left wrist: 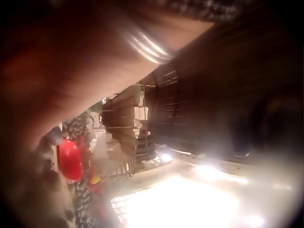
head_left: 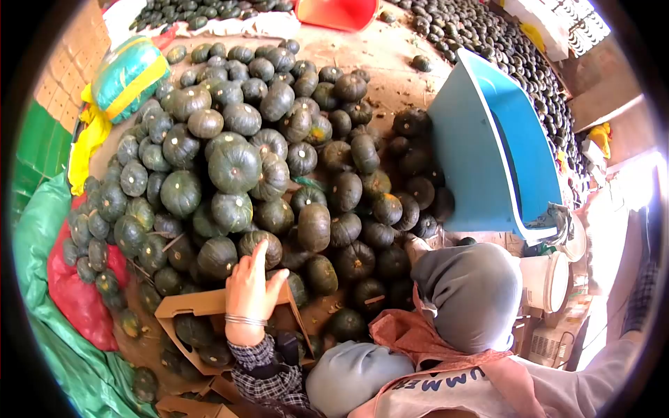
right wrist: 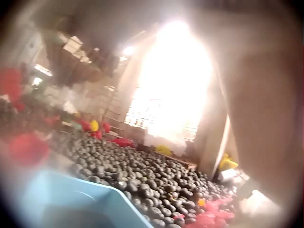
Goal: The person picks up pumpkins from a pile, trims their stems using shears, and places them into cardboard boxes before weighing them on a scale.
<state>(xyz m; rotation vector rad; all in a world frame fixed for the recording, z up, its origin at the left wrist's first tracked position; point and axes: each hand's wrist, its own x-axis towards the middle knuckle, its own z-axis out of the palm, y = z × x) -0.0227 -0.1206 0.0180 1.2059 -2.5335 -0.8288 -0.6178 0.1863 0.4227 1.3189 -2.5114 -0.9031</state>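
Observation:
My left hand (head_left: 249, 296), with bracelets at the wrist and a checked sleeve, is over the edge of an open cardboard box (head_left: 188, 304). Its index finger is straight and its thumb stands apart; the other fingers are hard to make out. The fingertip overlaps a dark green squash (head_left: 267, 245); contact cannot be told. Nothing shows held. In the left wrist view the braceleted forearm (left wrist: 95, 61) is blurred. The right hand cannot be made out clearly; a blurred brown shape (right wrist: 268, 90) fills the right of the right wrist view. Squashes lie inside the box.
A large squash heap (head_left: 237, 164) spreads beyond the box. A blue tub (head_left: 460, 146) stands tipped to the right. Two people with grey head coverings (head_left: 468, 296) are close at the lower right. White buckets (head_left: 547, 282), a red sack (head_left: 80, 296) and green sheeting (head_left: 52, 279) flank the heap.

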